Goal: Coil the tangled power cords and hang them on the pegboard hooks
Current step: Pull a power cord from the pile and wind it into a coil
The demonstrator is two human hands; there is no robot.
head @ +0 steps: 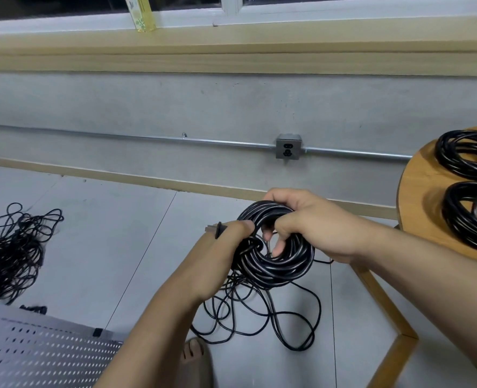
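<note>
Pegboard (41, 357) lies flat bottom left. Both hands hold one black cord coil (276, 259) above the floor: left hand (226, 247) clamped on its left side, plug (213, 229) sticking out; right hand (307, 219) gripping the top, fingers through the loop. Loose cord (259, 317) trails on floor. Tangled pile (10, 253) far left. Two finished coils (469, 186) on round worktop (419, 191), right.
</note>
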